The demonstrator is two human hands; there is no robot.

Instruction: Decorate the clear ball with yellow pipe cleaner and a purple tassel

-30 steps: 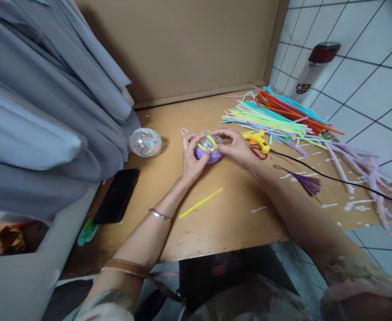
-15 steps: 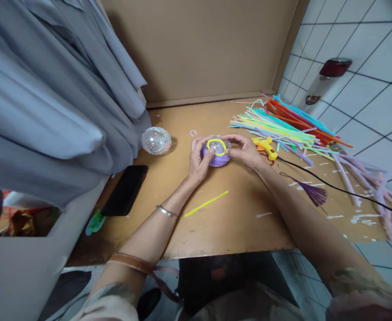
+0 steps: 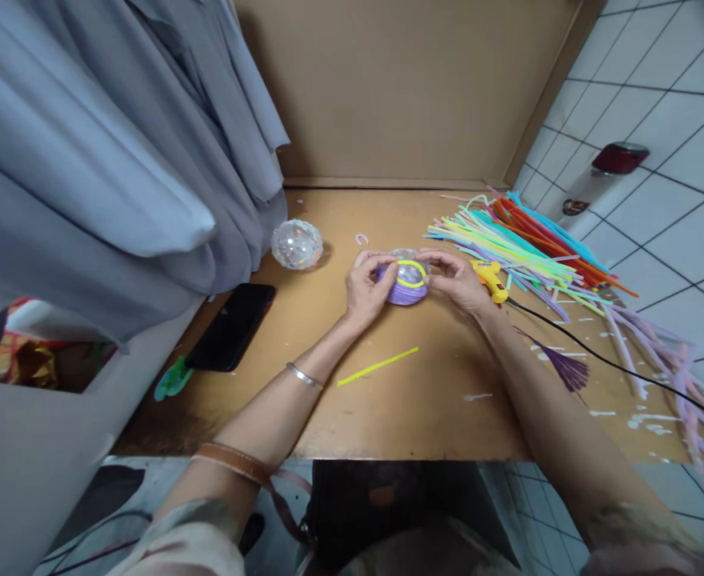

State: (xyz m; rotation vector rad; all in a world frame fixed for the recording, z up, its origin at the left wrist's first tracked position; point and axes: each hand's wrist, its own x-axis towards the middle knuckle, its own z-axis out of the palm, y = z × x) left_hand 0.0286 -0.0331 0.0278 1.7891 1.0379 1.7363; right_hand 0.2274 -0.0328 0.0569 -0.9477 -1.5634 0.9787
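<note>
A clear ball point(image 3: 408, 297) with purple pipe cleaner wound around its lower part rests between my hands over the table. On its upper face lies a yellow pipe cleaner point(image 3: 413, 285) bent into a ring. My left hand point(image 3: 371, 286) is closed on the ball's left side, its thumb near the ring. My right hand point(image 3: 458, 282) is closed at the right side, thumb and fingers pinching at the ring's edge against the ball. A straight yellow pipe cleaner point(image 3: 378, 366) lies nearer to me on the table.
At the left stand a second clear ball point(image 3: 298, 244) and a black phone point(image 3: 232, 326). A yellow glue gun point(image 3: 490, 281) with a black cord lies right of my hand, before a pile of coloured pipe cleaners point(image 3: 520, 248). A purple tassel point(image 3: 562, 368) and grey curtain point(image 3: 148, 160) flank the work.
The whole view has shifted a little, so things sit further right. My hands still hold the ball, and the yellow ring looks flatter and more tilted.
</note>
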